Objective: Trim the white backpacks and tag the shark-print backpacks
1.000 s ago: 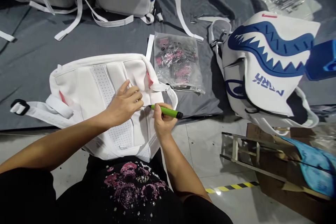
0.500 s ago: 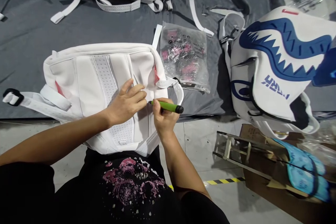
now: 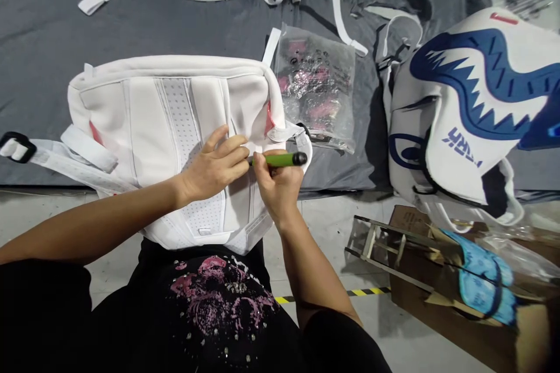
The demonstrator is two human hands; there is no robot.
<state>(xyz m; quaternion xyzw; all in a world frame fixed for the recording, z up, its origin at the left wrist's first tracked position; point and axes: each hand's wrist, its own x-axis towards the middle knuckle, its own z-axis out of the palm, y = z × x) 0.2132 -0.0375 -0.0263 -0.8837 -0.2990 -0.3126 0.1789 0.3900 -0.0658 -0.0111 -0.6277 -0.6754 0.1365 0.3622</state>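
A white backpack (image 3: 151, 122) lies across the table's front edge and my lap, its strap panels facing up. My left hand (image 3: 217, 162) rests on its right half, fingers stretched over the fabric. My right hand (image 3: 280, 189) is closed round a green marker pen (image 3: 282, 159) with a black end. The pen's tip points left and meets the bag close to my left fingertips; any mark there is hidden. A loose strap with a black buckle (image 3: 17, 147) sticks out at the left.
Behind the bag lies a clear plastic bag (image 3: 321, 93) of pink items. On the right is a white backpack with a blue shark mouth (image 3: 476, 87). Below it, a cardboard box (image 3: 420, 303) holds a light-blue item (image 3: 485, 280), with a metal frame (image 3: 371, 239) beside it.
The view has shifted slightly. My right hand has tilted the marker nearer to level, its tip still by my left fingers. My left hand stays on the backpack.
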